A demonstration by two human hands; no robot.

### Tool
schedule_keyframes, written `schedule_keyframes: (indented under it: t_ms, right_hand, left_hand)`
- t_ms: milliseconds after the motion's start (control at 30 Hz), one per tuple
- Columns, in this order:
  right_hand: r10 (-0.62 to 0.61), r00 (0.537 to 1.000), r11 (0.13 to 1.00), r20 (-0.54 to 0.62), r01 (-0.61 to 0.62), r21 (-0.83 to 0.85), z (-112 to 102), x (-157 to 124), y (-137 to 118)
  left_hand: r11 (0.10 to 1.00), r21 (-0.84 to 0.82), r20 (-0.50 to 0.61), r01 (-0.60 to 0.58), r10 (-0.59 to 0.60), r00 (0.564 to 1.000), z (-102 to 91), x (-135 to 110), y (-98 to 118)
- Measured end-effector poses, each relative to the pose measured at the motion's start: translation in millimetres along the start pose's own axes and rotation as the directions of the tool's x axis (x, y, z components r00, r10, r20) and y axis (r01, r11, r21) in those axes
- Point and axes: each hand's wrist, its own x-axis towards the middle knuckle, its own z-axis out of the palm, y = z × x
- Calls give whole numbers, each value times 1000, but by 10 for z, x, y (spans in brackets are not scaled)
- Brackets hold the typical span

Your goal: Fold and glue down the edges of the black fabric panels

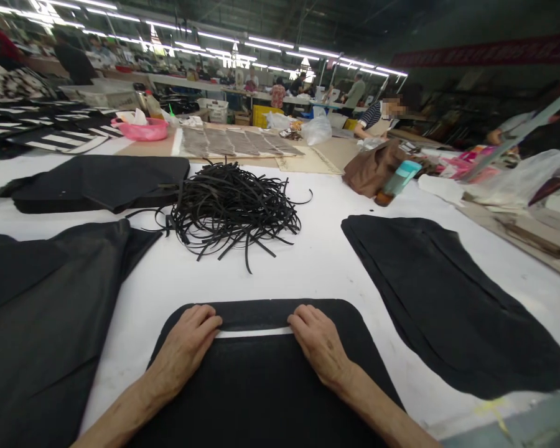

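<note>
A large black panel [256, 392] with rounded far corners lies in front of me on the white table. Across its far end runs a black band [254, 315], and a thin white line [256, 333] shows just below it. My left hand [193, 326] curls its fingers on the left end of this band. At the right end, my right hand [315, 333] has its fingers bent in the same way. Both sets of fingertips press on the black material, and the thumbs are partly hidden. Beyond the hands is a tangled heap of narrow black strips [236, 208].
Stacked black pieces [452, 298] lie at the right, and a black sheet [46, 323] covers the left. Farther back are a black stack [98, 180], a pink basket [142, 129], a teal-capped bottle [396, 183] and a brown bag [373, 165]. Another person [382, 115] works beyond.
</note>
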Motion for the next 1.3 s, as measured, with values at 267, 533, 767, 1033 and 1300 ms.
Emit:
schedule_keyframes:
  t_ms: [267,533,767,1033,1300]
  right_hand:
    - [90,995,991,36,-93,94,-57,-10,72]
    - [163,981,978,107,-176,116,-51,7,74]
    - [182,973,973,144,-199,113,-46,41,78]
    - [173,966,976,190,-195,102,-29,37,117]
    - [219,947,975,234,-224,-5,-80,86,32]
  left_hand:
    - [1000,-24,-11,15,-15,1000,26,-13,-33]
    - [998,-20,-4,61,-61,998,9,-15,-5]
    - [989,-48,43,140,-138,990,-45,20,93]
    - [974,-38,108,223,-217,970,-49,29,124]
    - [965,65,122,256,-262,957,-15,45,168]
